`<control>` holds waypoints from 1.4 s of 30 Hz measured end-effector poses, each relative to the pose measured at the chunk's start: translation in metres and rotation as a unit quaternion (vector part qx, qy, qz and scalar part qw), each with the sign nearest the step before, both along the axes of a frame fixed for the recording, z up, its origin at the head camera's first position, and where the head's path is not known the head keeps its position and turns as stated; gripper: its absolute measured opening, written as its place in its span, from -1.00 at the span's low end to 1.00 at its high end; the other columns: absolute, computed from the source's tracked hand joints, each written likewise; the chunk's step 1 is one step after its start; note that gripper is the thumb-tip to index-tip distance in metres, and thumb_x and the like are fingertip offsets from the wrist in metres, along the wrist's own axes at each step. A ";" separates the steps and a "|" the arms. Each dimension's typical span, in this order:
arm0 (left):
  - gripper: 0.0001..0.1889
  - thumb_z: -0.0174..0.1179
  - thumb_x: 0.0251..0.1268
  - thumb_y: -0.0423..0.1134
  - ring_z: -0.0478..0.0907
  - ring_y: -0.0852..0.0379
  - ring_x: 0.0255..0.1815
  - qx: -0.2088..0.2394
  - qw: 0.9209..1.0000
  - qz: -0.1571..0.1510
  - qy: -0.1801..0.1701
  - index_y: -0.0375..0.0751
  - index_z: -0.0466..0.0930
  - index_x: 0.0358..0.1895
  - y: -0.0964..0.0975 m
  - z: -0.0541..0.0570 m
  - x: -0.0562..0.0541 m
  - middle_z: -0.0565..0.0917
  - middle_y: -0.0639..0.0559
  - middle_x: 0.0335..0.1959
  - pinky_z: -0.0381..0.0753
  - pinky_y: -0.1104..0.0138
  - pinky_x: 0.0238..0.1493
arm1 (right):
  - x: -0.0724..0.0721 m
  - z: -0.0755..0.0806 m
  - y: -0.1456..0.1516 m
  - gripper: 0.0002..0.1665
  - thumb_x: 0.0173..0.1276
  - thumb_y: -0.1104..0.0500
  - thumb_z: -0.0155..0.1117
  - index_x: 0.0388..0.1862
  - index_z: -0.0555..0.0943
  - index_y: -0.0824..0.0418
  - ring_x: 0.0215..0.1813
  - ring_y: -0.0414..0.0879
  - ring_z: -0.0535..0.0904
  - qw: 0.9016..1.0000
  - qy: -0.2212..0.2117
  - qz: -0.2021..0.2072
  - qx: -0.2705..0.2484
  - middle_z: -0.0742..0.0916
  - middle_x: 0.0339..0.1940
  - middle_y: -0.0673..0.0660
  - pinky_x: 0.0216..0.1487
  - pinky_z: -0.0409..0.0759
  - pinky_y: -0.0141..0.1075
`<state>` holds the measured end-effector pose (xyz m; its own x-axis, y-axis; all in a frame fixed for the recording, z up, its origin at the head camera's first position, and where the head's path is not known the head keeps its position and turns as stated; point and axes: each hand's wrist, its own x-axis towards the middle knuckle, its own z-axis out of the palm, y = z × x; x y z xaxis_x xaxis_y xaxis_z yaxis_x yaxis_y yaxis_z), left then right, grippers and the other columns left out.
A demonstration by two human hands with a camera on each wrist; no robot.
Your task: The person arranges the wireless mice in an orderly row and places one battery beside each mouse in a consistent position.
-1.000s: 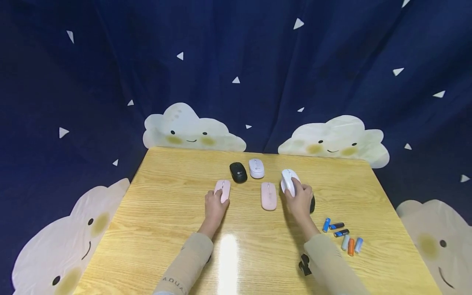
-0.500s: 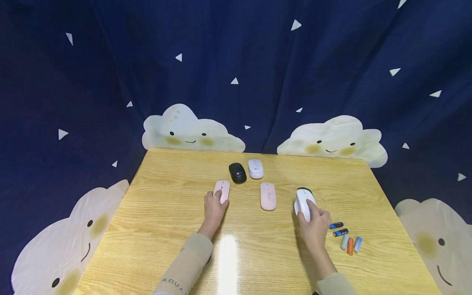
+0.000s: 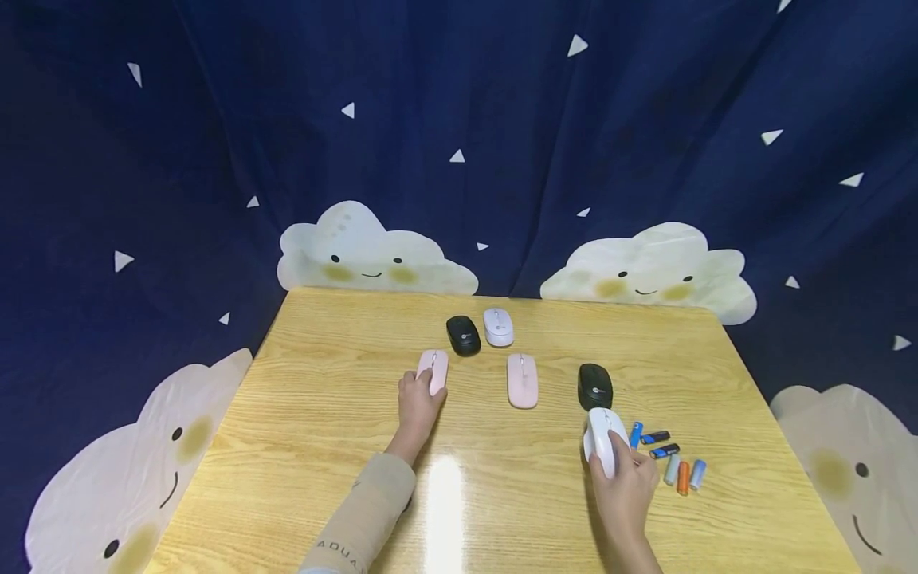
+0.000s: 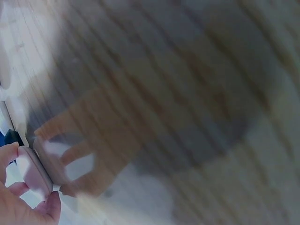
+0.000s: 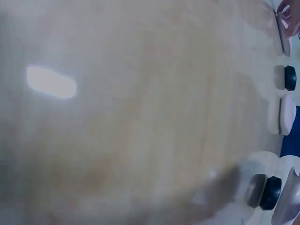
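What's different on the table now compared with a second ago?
The right hand, gripping the rounded white computer mouse, has moved toward the person and to the right, revealing the oval black mouse that was partly hidden. Nothing was newly grasped or released. The left hand still holds the flat pink mouse; everything else looks unmoved.

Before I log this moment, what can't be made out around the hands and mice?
Rear of the gripped pink mouse: head view, covered by the left hand.
Rear of the white mouse: head view, behind the right hand; right wrist view, cut off by the right edge.
Any lettering on the orange battery: head view, too small.
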<state>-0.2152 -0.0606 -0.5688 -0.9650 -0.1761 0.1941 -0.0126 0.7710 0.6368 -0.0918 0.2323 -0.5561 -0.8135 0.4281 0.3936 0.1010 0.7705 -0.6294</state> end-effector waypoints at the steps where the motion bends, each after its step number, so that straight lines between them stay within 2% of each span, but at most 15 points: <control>1: -0.53 0.36 -0.06 -0.23 0.43 -0.21 -0.10 -0.001 1.000 0.000 0.001 -0.37 0.56 -0.02 0.000 0.000 0.000 0.49 -0.35 -0.15 0.49 0.08 -0.14 | 0.002 -0.001 0.000 -0.45 -0.06 0.30 0.41 0.00 0.54 0.29 -0.11 0.30 0.29 1.000 -0.005 -0.004 0.001 0.43 -0.21 0.47 -0.22 0.17 0.01; 5: -0.53 0.36 -0.06 -0.23 0.43 -0.22 -0.10 0.001 1.000 0.001 0.002 -0.38 0.56 -0.02 0.000 0.001 0.000 0.49 -0.36 -0.15 0.49 0.08 -0.13 | 0.005 -0.006 0.001 -0.44 -0.03 0.28 0.40 0.03 0.52 0.27 -0.12 0.29 0.29 0.999 -0.030 -0.012 0.004 0.42 -0.20 0.46 -0.25 0.17 -0.01; 15: -0.53 0.37 -0.06 -0.24 0.42 -0.22 -0.09 0.002 1.000 -0.001 0.003 -0.37 0.56 -0.02 0.001 -0.002 0.000 0.49 -0.36 -0.13 0.49 0.07 -0.12 | 0.003 -0.012 0.001 -0.44 -0.02 0.27 0.40 0.04 0.52 0.27 -0.13 0.32 0.30 0.998 -0.053 -0.011 0.006 0.42 -0.19 0.47 -0.27 0.23 0.03; 21: -0.53 0.37 -0.08 -0.23 0.44 -0.20 -0.14 -0.003 1.000 0.004 0.010 -0.36 0.57 -0.04 0.002 -0.003 0.000 0.50 -0.35 -0.17 0.49 0.09 -0.19 | 0.002 -0.018 0.000 -0.43 0.01 0.23 0.40 0.05 0.50 0.27 -0.15 0.30 0.30 0.997 -0.078 -0.011 0.014 0.41 -0.20 0.48 -0.31 0.22 0.00; 31: -0.53 0.37 -0.09 -0.23 0.44 -0.20 -0.15 -0.002 1.000 0.005 0.011 -0.36 0.58 -0.04 0.001 -0.005 0.000 0.50 -0.35 -0.19 0.49 0.08 -0.20 | 0.002 -0.021 -0.001 -0.41 0.02 0.19 0.41 0.08 0.48 0.24 -0.17 0.29 0.30 0.996 -0.087 -0.010 0.020 0.41 -0.20 0.46 -0.34 0.24 -0.02; 42: -0.53 0.37 -0.07 -0.24 0.43 -0.21 -0.11 0.003 1.000 0.004 0.005 -0.37 0.57 -0.03 0.001 -0.003 0.000 0.50 -0.35 -0.15 0.49 0.07 -0.16 | 0.001 -0.021 0.000 -0.40 0.07 0.14 0.37 0.12 0.45 0.22 -0.16 0.30 0.30 0.994 -0.107 -0.006 0.021 0.40 -0.15 0.48 -0.35 0.24 -0.03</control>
<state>-0.2155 -0.0597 -0.5722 -0.9616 -0.1858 0.2021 -0.0135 0.7673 0.6412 -0.0911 0.2318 -0.5776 -0.8752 0.4256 0.2300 0.2387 0.7935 -0.5599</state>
